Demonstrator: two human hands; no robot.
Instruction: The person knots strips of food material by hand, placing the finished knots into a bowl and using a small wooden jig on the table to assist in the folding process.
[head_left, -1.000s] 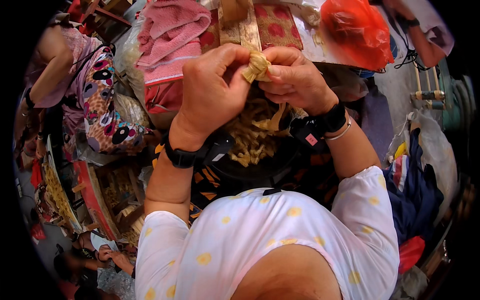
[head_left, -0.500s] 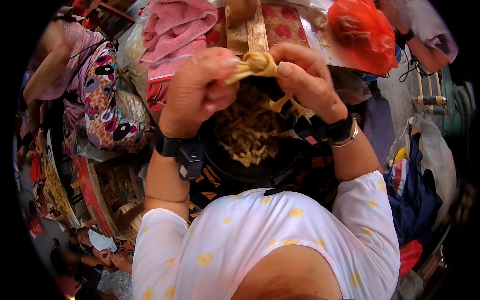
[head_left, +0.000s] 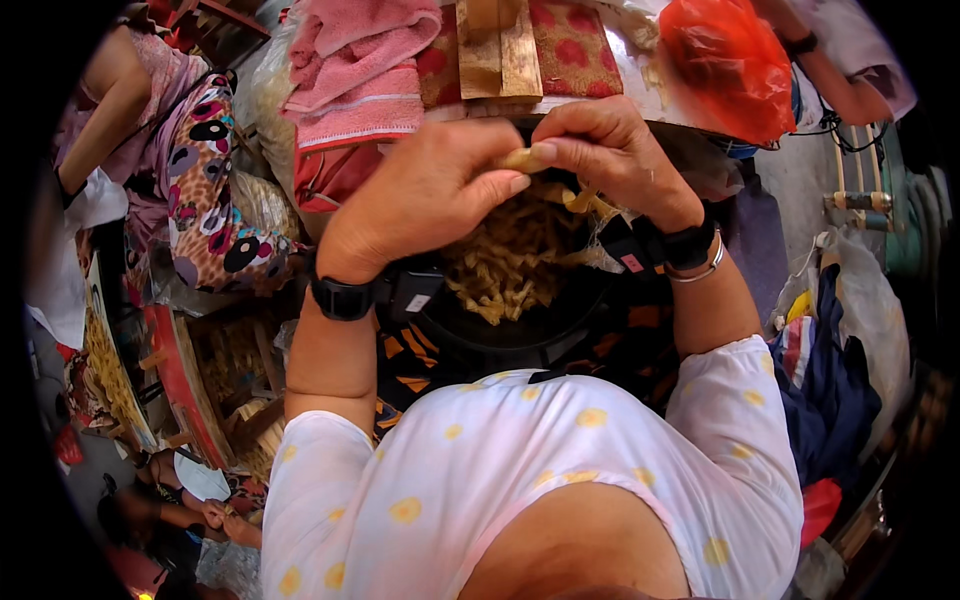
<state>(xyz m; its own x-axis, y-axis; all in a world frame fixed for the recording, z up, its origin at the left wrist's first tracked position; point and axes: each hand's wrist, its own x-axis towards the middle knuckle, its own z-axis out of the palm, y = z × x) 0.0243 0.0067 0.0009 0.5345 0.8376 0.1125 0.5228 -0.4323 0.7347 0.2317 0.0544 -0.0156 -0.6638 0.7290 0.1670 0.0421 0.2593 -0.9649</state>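
Between my two hands is a soft, yellowish strip (head_left: 522, 160), mostly hidden by my fingers. My left hand (head_left: 425, 190), slightly blurred, is closed on its left end, with the back of the hand turned up. My right hand (head_left: 615, 155) pinches the other end between thumb and fingers. Below them, a dark round basin (head_left: 540, 335) in front of my lap holds a heap of similar yellowish strips (head_left: 510, 255). A loose strip (head_left: 580, 198) hangs beneath my right hand, beside some clear plastic.
Ahead stands a table with a wooden block (head_left: 500, 55), a pink towel (head_left: 355, 75) and a red plastic bag (head_left: 725, 70). A person in patterned trousers (head_left: 215, 190) sits at left, near a red-edged wooden frame (head_left: 180, 380). Dark blue cloth (head_left: 825, 380) lies at right.
My left hand has turned over, back upward, and moved right toward my right hand. The thick, knot-like part of the strip that showed between them is now mostly covered.
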